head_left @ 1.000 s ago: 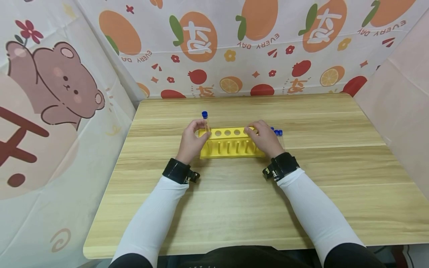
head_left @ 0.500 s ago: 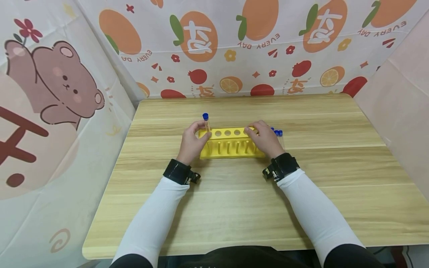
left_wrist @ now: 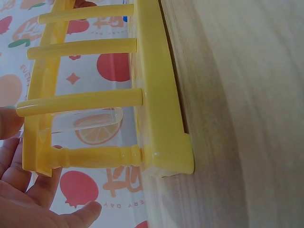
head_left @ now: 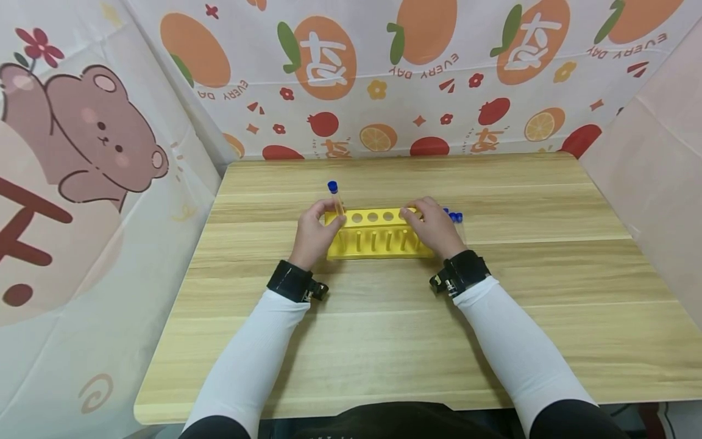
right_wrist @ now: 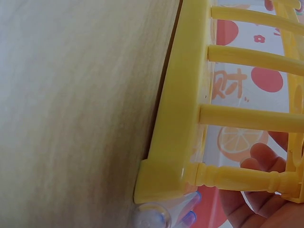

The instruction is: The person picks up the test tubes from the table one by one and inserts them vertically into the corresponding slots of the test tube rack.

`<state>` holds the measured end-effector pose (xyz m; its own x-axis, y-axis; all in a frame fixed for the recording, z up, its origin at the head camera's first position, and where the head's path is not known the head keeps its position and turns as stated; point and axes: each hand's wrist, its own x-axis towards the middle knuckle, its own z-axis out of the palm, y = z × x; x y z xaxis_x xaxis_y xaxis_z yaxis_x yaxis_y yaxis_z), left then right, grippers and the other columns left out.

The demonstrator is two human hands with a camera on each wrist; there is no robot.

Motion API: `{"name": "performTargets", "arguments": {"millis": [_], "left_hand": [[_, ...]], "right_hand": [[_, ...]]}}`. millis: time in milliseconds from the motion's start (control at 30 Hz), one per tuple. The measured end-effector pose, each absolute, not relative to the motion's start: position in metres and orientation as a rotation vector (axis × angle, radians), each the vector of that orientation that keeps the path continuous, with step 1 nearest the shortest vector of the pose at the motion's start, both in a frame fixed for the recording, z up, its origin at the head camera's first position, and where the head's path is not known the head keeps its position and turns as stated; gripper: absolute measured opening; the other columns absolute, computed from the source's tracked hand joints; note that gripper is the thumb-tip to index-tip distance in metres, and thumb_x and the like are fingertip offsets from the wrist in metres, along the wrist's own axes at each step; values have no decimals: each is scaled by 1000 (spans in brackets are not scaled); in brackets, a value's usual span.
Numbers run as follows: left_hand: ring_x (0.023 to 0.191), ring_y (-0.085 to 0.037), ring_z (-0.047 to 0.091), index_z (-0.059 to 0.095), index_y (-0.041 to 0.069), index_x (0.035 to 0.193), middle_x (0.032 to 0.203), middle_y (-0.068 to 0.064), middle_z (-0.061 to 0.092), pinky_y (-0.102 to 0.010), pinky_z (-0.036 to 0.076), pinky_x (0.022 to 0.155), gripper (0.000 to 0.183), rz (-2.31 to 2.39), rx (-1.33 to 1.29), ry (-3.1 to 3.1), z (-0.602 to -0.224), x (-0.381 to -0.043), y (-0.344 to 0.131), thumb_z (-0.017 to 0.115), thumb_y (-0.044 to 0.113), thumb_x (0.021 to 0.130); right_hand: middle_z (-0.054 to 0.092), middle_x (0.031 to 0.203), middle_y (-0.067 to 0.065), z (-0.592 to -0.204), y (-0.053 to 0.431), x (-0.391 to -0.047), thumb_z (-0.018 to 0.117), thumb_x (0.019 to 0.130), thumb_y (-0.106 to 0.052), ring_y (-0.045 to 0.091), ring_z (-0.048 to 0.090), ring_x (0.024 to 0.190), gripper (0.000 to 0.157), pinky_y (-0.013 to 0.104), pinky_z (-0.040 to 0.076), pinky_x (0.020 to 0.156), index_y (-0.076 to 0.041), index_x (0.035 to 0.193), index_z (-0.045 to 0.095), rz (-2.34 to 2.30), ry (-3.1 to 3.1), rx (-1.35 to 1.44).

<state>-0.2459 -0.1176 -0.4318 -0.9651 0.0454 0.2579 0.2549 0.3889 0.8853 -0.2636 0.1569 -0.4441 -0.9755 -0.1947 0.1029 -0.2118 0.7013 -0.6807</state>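
Note:
A yellow test tube rack point(head_left: 379, 236) stands on the table, with a row of round holes along its top. My left hand point(head_left: 314, 230) is at its left end, pinching a clear test tube point(head_left: 337, 201) with a blue cap. That tube leans slightly left, and in the left wrist view its lower part point(left_wrist: 85, 120) hangs inside the rack behind the bars. My right hand point(head_left: 433, 227) grips the rack's right end, thumb on the top and fingers point(right_wrist: 266, 159) behind.
Several blue-capped tubes point(head_left: 456, 217) are beside the rack's right end, partly hidden by the right hand. The wooden table point(head_left: 378, 341) meets a fruit-print curtain point(head_left: 378, 122) at its back edge.
The blue-capped tube's top dipped slightly, then rose and tipped left. Both hands and the rack stay almost still.

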Motion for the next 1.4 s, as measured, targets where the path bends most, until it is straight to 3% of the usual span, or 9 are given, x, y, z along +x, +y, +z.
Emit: {"name": "performTargets", "arguments": {"millis": [300, 533, 1400], "left_hand": [[120, -22, 58, 67, 10, 115, 115, -6, 71, -48, 34, 112, 26, -1618, -282, -2440, -433, -247, -118, 70, 14, 90], [124, -23, 56, 66, 6, 118, 120, -8, 69, -45, 36, 112, 29, -1608, -278, -2461, -435, -247, -118, 69, 15, 91], [131, -21, 50, 65, 10, 121, 130, -5, 65, -47, 36, 110, 31, -1606, -222, -2520, -437, -246, -120, 68, 20, 92]], "right_hand": [[57, 122, 3, -443, 157, -263, 44, 100, -56, 23, 55, 99, 53, 40, 50, 82, -14, 126, 63, 1163, -2873, 351], [57, 120, 2, -443, 157, -263, 44, 100, -56, 22, 55, 99, 53, 40, 49, 82, -15, 126, 63, 1169, -2876, 347], [57, 120, 3, -442, 157, -263, 42, 99, -59, 23, 55, 99, 56, 40, 49, 82, -15, 127, 63, 1166, -2874, 350]]}}
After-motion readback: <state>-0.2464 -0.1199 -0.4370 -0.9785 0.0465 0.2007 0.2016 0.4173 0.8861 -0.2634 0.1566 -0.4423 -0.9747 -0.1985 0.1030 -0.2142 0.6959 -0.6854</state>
